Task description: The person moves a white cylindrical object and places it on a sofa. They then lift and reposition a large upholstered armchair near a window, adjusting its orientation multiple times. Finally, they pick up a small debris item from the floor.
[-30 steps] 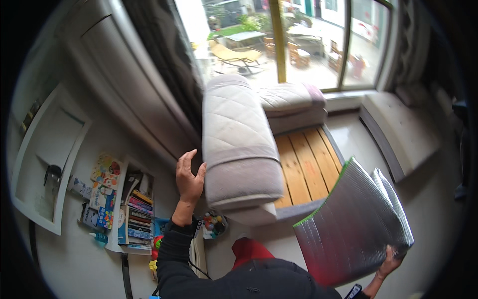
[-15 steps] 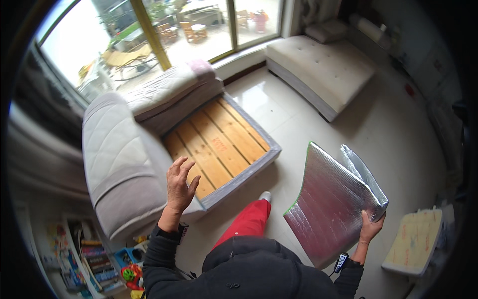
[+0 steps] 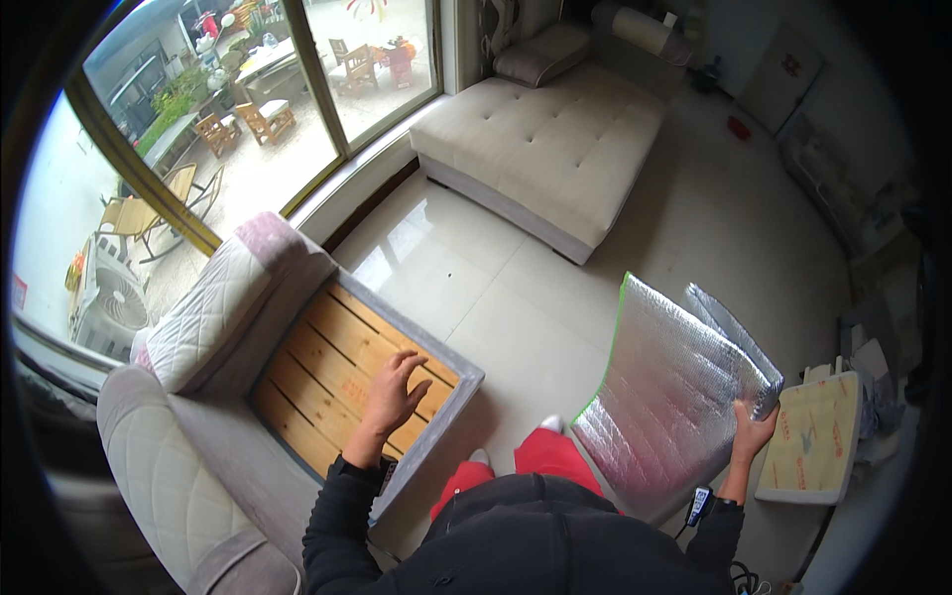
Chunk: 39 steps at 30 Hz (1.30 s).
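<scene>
My left hand (image 3: pixel 395 393) is open with fingers spread, hovering over the bare wooden slats (image 3: pixel 337 382) of a grey sofa frame (image 3: pixel 451 402) whose seat cushion is off. My right hand (image 3: pixel 752 432) grips the edge of a folded silver foil mat (image 3: pixel 664 392) with a green rim, held upright at my right side above the tiled floor. A quilted grey cushion (image 3: pixel 218 312) leans against the sofa back beside the slats.
A beige tufted daybed (image 3: pixel 555 149) stands across the glossy tiled floor (image 3: pixel 496 297). Large windows (image 3: pixel 248 109) run along the far left. A yellowish foam pad (image 3: pixel 818 436) lies at my right. The padded sofa arm (image 3: pixel 169 476) is at lower left.
My view has swung to the right and downward, bringing the daybed and floor into sight. My left hand has dropped from the raised cushion toward the slats. The foil mat stays in my right hand.
</scene>
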Tool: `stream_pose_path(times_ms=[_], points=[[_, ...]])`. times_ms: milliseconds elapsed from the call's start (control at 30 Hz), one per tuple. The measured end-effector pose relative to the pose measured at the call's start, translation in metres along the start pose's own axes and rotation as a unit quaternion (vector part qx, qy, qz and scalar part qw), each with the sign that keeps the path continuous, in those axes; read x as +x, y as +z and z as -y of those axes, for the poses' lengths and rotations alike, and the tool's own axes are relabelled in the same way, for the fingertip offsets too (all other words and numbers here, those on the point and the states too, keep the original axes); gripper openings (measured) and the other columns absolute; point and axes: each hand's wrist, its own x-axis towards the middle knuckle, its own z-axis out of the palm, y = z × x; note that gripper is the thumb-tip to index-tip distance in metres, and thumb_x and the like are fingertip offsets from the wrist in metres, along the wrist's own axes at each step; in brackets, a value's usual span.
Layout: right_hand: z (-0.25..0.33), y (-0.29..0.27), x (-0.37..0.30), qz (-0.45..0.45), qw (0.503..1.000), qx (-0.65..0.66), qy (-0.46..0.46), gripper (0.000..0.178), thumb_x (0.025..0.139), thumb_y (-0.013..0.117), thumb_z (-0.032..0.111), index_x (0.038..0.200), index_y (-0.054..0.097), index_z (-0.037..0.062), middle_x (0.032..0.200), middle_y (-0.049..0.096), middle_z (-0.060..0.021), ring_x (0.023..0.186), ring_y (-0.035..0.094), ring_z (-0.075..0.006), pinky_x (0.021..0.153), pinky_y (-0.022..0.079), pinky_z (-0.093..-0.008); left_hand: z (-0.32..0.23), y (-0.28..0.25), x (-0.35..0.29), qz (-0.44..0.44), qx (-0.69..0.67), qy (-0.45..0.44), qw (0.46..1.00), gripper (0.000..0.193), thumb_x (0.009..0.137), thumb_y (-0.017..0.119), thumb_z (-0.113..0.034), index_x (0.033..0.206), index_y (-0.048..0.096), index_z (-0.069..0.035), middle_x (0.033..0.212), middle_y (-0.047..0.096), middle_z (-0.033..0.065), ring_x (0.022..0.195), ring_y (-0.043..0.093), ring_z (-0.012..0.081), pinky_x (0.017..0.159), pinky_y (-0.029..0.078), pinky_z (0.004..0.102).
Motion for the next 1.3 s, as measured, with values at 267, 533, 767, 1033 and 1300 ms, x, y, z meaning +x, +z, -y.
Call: stream_pose_path(times_ms=[267, 533, 767, 1033, 1300], points=[[-0.013, 0.172, 0.207, 0.027, 0.99, 0.102, -0.092, 0.052, 0.058, 0.078, 0.01, 0.103, 0.053, -0.0004, 0.091, 0.059, -0.0064, 0.082, 0.057, -0.0183, 0.078, 0.044, -0.0297, 0.029, 0.06, 0.039, -0.034, 0.022, -0.164, 0.986, 0.033, 0.074, 0.068, -0.014, 0.104, 0.057, -0.006, 0.11, 0.054, 0.0138, 0.102, 0.052, 0.0325, 0.086, 0.044, 0.0364], [0.049, 0.328, 0.409, 0.034, 0.952, 0.09, -0.291, 0.049, 0.062, 0.079, 0.017, 0.102, 0.056, -0.0012, 0.094, 0.062, -0.0109, 0.082, 0.059, -0.0196, 0.078, 0.046, -0.0308, 0.076, 0.138, -0.091, -0.12, -0.025, -0.559, 0.82, 0.036, 0.068, 0.07, -0.02, 0.097, 0.064, 0.001, 0.086, 0.066, 0.0153, 0.081, 0.063, 0.0239, 0.074, 0.05, 0.0342], [0.135, 0.48, 0.507, 0.047, 0.96, -0.012, -0.276, 0.061, 0.064, 0.076, 0.025, 0.119, 0.05, 0.0155, 0.097, 0.065, -0.0102, 0.087, 0.063, -0.0292, 0.075, 0.049, -0.0375, 0.077, 0.19, -0.128, -0.06, -0.079, -0.782, 0.616, 0.03, 0.065, 0.074, -0.021, 0.088, 0.068, -0.002, 0.079, 0.067, 0.0137, 0.074, 0.064, 0.0221, 0.068, 0.051, 0.0331], [0.214, 0.632, 0.572, 0.018, 0.956, -0.157, -0.247, 0.065, 0.068, 0.07, 0.03, 0.126, 0.043, 0.0243, 0.099, 0.065, -0.0098, 0.087, 0.063, -0.0325, 0.074, 0.049, -0.0428, 0.187, 0.134, 0.074, -0.169, -0.146, -0.633, 0.741, 0.032, 0.074, 0.068, -0.016, 0.099, 0.062, 0.002, 0.086, 0.066, 0.0133, 0.078, 0.062, 0.02, 0.069, 0.05, 0.0314], [0.23, 0.842, 0.58, -0.014, 0.911, -0.171, -0.374, 0.063, 0.072, 0.067, 0.022, 0.13, 0.041, 0.021, 0.123, 0.053, 0.0, 0.109, 0.053, -0.0195, 0.088, 0.041, -0.0359, 0.18, 0.058, 0.23, -0.264, -0.045, -0.542, 0.797, 0.03, 0.075, 0.065, -0.011, 0.102, 0.06, 0.002, 0.086, 0.064, 0.0111, 0.079, 0.061, 0.0184, 0.073, 0.049, 0.0305]])
